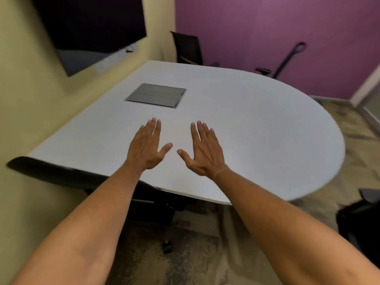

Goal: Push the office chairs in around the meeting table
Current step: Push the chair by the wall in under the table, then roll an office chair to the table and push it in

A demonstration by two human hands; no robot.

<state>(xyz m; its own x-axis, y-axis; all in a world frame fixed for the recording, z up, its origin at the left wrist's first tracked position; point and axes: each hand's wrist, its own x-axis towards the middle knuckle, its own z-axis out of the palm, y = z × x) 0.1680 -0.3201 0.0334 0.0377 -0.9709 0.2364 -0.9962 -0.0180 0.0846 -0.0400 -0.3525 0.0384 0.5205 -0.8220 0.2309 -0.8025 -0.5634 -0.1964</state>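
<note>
A white tabletop (246,124), straight along the yellow wall on the left and rounded on the right, fills the middle of the head view. Set flush into it near the wall side is a grey rectangular hatch (155,95). A dark screen (90,27) hangs on the yellow wall above the table's far left end. At the near left edge a black office chair (61,177) is tucked partly under the tabletop, its mesh back showing along the edge and its base and a caster visible below on the patterned carpet (195,243). A second black chair (188,48) stands at the far end against the purple wall, its back rising above the table edge. Further right along that wall a dark armrest (263,70) pokes up just beyond the tabletop, beside a long dark handle leaning on the wall. Another dark object, blurred, sits at the right edge of view.

Both bare forearms reach forward over the table. The left hand (147,147) and right hand (203,151) are palm-down, side by side and apart, fingers straight and spread, thumbs pointing towards each other, holding nothing. Whether they touch the surface cannot be told.
</note>
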